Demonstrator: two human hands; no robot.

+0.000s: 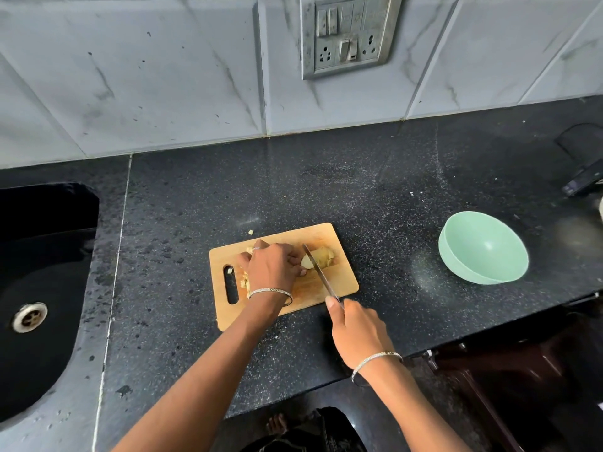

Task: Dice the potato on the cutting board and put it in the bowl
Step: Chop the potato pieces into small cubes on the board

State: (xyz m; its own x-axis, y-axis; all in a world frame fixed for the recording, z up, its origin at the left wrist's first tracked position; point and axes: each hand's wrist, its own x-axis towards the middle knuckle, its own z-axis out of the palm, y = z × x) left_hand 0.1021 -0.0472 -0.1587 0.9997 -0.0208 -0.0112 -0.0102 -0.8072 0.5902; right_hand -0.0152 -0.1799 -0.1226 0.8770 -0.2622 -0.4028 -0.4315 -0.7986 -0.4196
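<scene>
Right grip [359,334] clasping steel-bladed knife [321,275], mid-slice; left grip [272,265] pinning pale cut potato [321,257]. Next, likely: crosscuts, then mint-green round bowl [483,249].

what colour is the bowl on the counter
Pale mint green bowl, seen in the head view.

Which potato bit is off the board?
The tiny cube on the counter, just beyond the board's far edge. The big piece and the rest lie on the board; one bit sits in its handle slot.
</scene>
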